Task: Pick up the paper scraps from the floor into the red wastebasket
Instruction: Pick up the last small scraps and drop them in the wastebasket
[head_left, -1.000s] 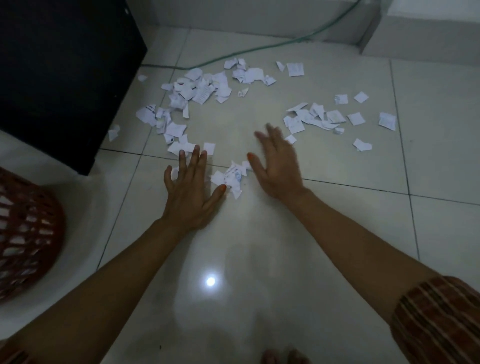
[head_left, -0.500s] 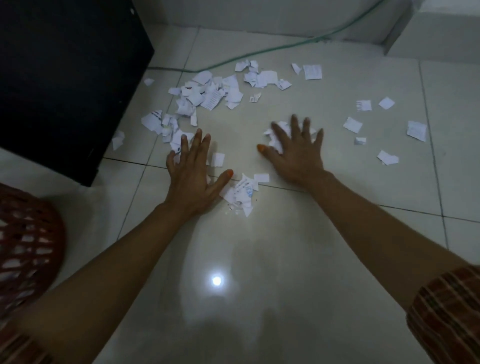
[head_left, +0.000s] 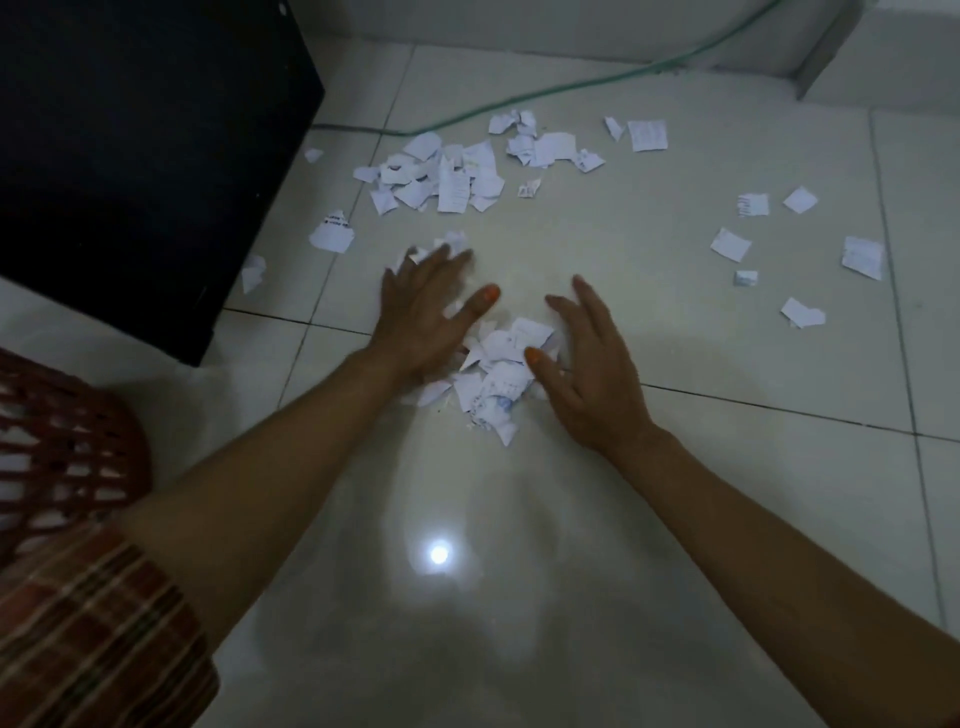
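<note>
A small heap of white paper scraps (head_left: 498, 382) lies on the pale tiled floor between my hands. My left hand (head_left: 423, 314) lies flat on the floor at the heap's left, fingers straight, with a few scraps under its fingertips. My right hand (head_left: 587, 364) stands at the heap's right side, fingers straight, thumb touching the paper. A larger spread of scraps (head_left: 441, 174) lies farther back, and loose scraps (head_left: 730, 244) are scattered to the right. The red wastebasket (head_left: 57, 447) stands at the left edge, partly behind my left sleeve.
A black cabinet (head_left: 140, 140) fills the upper left, with scraps (head_left: 332, 234) near its base. A green cable (head_left: 571, 88) runs along the back by the wall. Bare tiles (head_left: 467, 597) lie in front of me.
My right hand has swept back and left from the far right scraps, bringing paper into the heap. My left hand has slid scraps rightward toward the heap.
</note>
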